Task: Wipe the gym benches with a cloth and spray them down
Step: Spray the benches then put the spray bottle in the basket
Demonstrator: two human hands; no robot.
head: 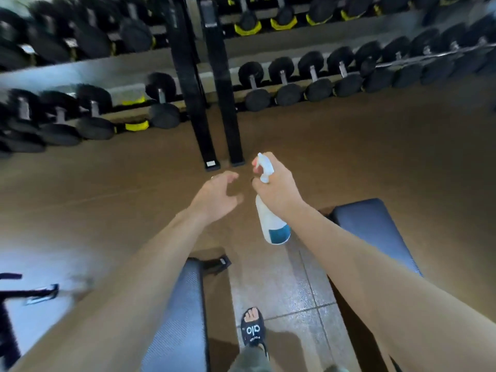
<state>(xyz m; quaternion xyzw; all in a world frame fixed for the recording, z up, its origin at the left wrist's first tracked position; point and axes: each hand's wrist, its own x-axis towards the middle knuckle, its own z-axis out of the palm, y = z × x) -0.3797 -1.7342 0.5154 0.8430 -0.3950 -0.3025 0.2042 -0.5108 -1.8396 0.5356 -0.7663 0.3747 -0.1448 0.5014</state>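
My right hand (277, 193) grips a white spray bottle (271, 224) by its neck, nozzle pointing away from me, a little blue liquid at its bottom. My left hand (217, 196) hovers just left of the bottle with fingers loosely spread and holds nothing. Two dark blue padded benches lie below my arms: one (178, 318) under my left forearm, the other (375, 232) under my right forearm. No cloth is in view.
A dumbbell rack (295, 84) with several black dumbbells runs across the far side, with two black upright posts (206, 103) in the middle. Brown floor lies between. My sandalled foot (253, 330) stands on grey tiles between the benches. A black frame (10, 304) sits at the left.
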